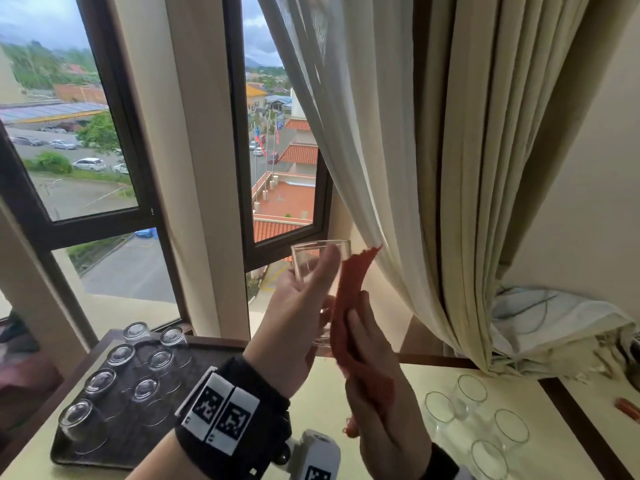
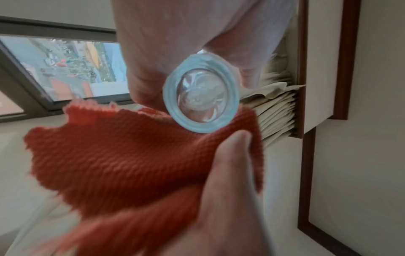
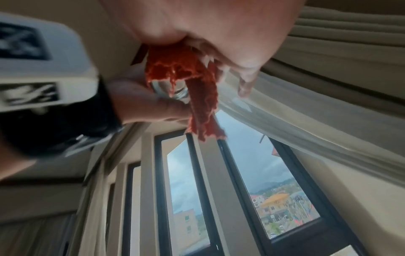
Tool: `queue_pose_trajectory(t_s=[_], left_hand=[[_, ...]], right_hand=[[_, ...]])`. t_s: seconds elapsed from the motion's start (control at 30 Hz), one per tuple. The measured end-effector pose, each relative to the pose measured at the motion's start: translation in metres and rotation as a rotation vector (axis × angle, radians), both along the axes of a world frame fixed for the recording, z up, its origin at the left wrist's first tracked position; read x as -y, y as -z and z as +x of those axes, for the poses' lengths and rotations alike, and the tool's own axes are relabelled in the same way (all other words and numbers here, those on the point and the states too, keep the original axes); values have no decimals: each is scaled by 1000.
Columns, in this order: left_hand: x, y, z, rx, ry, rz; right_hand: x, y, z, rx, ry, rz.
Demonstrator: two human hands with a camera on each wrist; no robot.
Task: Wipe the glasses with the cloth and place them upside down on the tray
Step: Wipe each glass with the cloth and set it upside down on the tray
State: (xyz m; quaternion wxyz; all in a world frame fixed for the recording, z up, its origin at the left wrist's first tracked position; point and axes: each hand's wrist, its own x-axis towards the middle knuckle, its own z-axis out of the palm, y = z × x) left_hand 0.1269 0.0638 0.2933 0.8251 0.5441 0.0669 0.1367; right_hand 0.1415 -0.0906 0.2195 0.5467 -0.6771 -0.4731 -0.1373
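My left hand [image 1: 304, 296] holds a clear glass [image 1: 320, 261] upright in the air in front of the window, fingers curled round its side. My right hand [image 1: 384, 420] grips a red cloth [image 1: 349, 292] and presses it against the glass's right side. In the left wrist view the thick base of the glass [image 2: 201, 100] faces the camera, with the cloth [image 2: 122, 155] beneath it. The right wrist view shows the cloth [image 3: 197, 86] bunched over the glass. A dark tray [image 1: 138, 448] at the lower left carries several glasses [image 1: 100, 381] standing upside down.
Several upright glasses [image 1: 471, 393] stand on the pale table [image 1: 325, 403] at the lower right. A cream curtain [image 1: 450, 168] hangs close behind the hands. Crumpled plastic [image 1: 554, 317] lies at the right, and a small red object [image 1: 627, 408] near the edge.
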Motion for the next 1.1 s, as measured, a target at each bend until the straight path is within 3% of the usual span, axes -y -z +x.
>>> queue_pose_trajectory(t_s=[0.1, 0.17, 0.27, 0.33, 0.43, 0.47, 0.6, 0.73, 0.8, 0.87, 1.0, 1.1], left_hand=[[5, 6, 1, 20, 39, -28], [12, 8, 0, 26, 68, -18], [21, 11, 1, 0, -12, -18], [23, 8, 0, -4, -44, -26], [14, 2, -3, -7, 18, -90], [9, 3, -3, -22, 10, -85], [1, 5, 0, -17, -74, -21], [12, 10, 0, 14, -10, 33], [18, 13, 0, 25, -9, 51], [18, 13, 0, 28, -30, 10], [3, 6, 1, 23, -45, -94], [-5, 10, 2, 15, -105, -31]], right_hand=[[-6, -10, 5, -465, 9, 98], [-9, -26, 11, -613, 68, 161], [-8, -41, 15, -511, 64, 203], [-13, -38, 19, -291, 46, 127], [-13, -18, 19, 188, 65, -139], [-10, -10, 16, 214, 48, -164], [0, 7, 2, -99, 10, 1], [-14, -24, 10, -535, 62, 177], [-17, -39, 17, -482, 52, 200], [-20, -46, 16, -303, 25, 177], [-16, -18, -2, 32, -22, -5], [-13, 6, -5, -105, -1, -29]])
